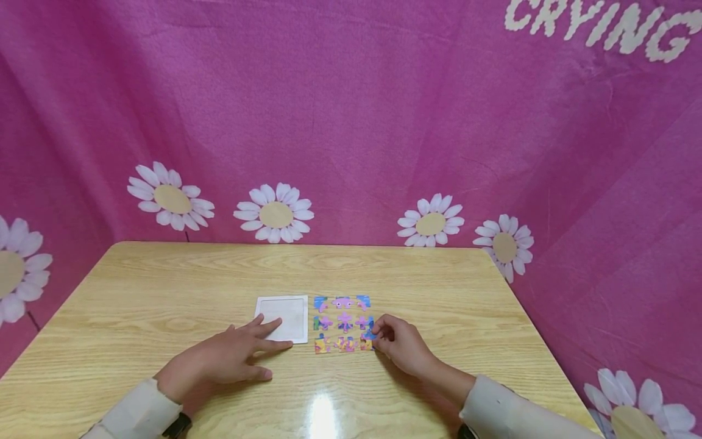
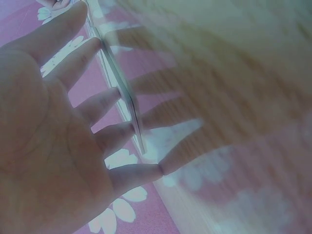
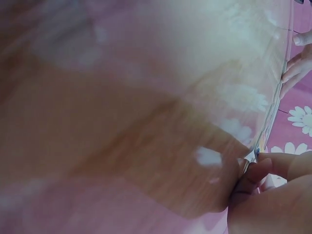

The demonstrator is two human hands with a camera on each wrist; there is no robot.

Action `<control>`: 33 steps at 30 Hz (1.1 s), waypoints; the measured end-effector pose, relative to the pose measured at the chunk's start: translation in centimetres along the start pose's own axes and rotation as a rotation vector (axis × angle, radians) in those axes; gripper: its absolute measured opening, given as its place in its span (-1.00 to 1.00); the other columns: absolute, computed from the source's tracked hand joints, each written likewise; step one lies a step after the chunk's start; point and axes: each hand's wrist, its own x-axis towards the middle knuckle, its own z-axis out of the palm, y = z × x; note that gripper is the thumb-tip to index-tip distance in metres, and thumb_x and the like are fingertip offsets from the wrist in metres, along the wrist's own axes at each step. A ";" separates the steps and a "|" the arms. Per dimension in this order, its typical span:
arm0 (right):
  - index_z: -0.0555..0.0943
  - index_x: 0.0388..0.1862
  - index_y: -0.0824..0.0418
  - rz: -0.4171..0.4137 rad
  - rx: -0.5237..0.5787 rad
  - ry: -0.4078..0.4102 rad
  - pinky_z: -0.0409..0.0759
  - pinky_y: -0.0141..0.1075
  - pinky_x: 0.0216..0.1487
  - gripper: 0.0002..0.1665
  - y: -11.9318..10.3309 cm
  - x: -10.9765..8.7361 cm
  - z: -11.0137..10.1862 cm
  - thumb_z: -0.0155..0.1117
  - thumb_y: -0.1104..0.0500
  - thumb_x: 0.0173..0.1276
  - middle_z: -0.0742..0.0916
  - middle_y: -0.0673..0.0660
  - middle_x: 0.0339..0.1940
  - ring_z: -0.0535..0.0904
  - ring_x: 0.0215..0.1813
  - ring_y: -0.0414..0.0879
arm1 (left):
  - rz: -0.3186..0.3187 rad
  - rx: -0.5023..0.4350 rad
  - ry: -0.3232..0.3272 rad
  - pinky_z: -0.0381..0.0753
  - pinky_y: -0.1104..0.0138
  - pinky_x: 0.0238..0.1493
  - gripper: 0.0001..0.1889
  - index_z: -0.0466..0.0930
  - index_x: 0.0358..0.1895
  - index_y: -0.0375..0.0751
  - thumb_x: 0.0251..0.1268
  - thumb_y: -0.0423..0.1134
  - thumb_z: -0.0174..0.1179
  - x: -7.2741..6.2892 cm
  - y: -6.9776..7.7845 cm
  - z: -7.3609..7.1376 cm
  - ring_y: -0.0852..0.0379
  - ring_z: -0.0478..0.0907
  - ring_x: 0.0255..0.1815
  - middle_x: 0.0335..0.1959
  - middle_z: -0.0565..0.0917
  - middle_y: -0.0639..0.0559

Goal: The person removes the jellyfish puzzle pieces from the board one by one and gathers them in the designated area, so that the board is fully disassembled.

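My left hand (image 1: 236, 355) lies with its fingers spread, the fingertips on the lower left part of a square white puzzle tray (image 1: 306, 320). From the side, the left wrist view shows the straight fingers (image 2: 73, 63) touching the tray's thin edge (image 2: 122, 83). Right of the tray, several colourful jigsaw pieces (image 1: 344, 319) lie in spaced rows, pink, blue and yellow. At the right end of the rows, my right hand (image 1: 404, 346) pinches a blue jigsaw piece (image 1: 370, 328) between thumb and finger. Its tilted white edge (image 3: 251, 156) shows in the right wrist view; the fingers hide part of it.
Everything lies on a glossy wood-grain table (image 1: 219, 274) with a bright light reflection (image 1: 322, 417) near its front. A pink cloth (image 1: 340, 122) with white daisies hangs behind and along the sides.
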 end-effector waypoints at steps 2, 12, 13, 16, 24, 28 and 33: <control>0.61 -0.21 0.24 -0.001 -0.010 0.001 0.44 -0.41 -0.39 -0.87 0.0 0.0 0.0 0.36 0.42 0.35 0.64 0.00 -0.39 0.49 -0.38 -0.17 | -0.002 0.002 -0.001 0.05 -0.62 0.25 -0.41 0.49 0.46 0.29 0.38 0.10 0.33 0.0 0.0 0.0 -0.46 -0.02 0.63 0.65 0.19 -0.13; 0.63 -0.21 0.23 0.012 -0.017 -0.004 0.45 -0.41 -0.32 -0.88 -0.1 0.0 -0.1 0.36 0.40 0.36 0.66 -0.02 -0.37 0.51 -0.33 -0.17 | 0.012 -0.002 0.000 0.05 -0.63 0.23 -0.41 0.49 0.46 0.28 0.39 0.10 0.32 -0.1 0.1 -0.1 -0.47 -0.01 0.62 0.64 0.20 -0.16; 0.62 -0.21 0.24 0.007 -0.018 -0.005 0.45 -0.40 -0.32 -0.88 -0.1 0.0 -0.2 0.36 0.40 0.36 0.66 -0.01 -0.37 0.51 -0.34 -0.17 | 0.010 -0.002 -0.001 0.05 -0.63 0.24 -0.42 0.49 0.47 0.28 0.39 0.10 0.31 -0.1 0.1 -0.1 -0.47 -0.01 0.63 0.64 0.19 -0.16; 0.62 -0.21 0.24 0.006 -0.024 -0.009 0.45 -0.41 -0.32 -0.89 -0.1 0.0 -0.2 0.35 0.40 0.37 0.66 -0.01 -0.36 0.51 -0.34 -0.17 | -0.003 -0.005 -0.004 0.04 -0.62 0.26 -0.42 0.49 0.47 0.30 0.39 0.10 0.31 0.0 0.1 -0.1 -0.45 -0.03 0.63 0.65 0.19 -0.13; 0.62 -0.21 0.24 0.018 -0.021 -0.005 0.44 -0.41 -0.34 -0.88 -0.1 0.0 -0.2 0.37 0.40 0.35 0.64 -0.01 -0.37 0.49 -0.34 -0.15 | 0.002 -0.001 0.000 0.04 -0.62 0.25 -0.42 0.49 0.46 0.30 0.39 0.10 0.32 0.0 0.1 -0.2 -0.46 -0.02 0.63 0.65 0.19 -0.13; 0.62 -0.23 0.23 0.022 -0.025 0.003 0.41 -0.41 -0.35 -0.87 -0.1 0.1 -0.2 0.39 0.39 0.34 0.62 -0.02 -0.38 0.46 -0.36 -0.17 | 0.003 -0.003 0.005 0.04 -0.62 0.26 -0.42 0.49 0.46 0.30 0.39 0.09 0.32 0.0 0.1 -0.2 -0.45 -0.02 0.63 0.65 0.19 -0.13; 0.62 -0.25 0.22 0.026 -0.019 0.005 0.40 -0.42 -0.35 -0.87 0.0 0.0 -0.2 0.40 0.38 0.34 0.63 -0.01 -0.39 0.45 -0.38 -0.17 | -0.003 -0.008 0.004 0.03 -0.61 0.27 -0.43 0.49 0.46 0.31 0.39 0.09 0.32 0.0 0.0 -0.1 -0.44 -0.03 0.64 0.65 0.19 -0.12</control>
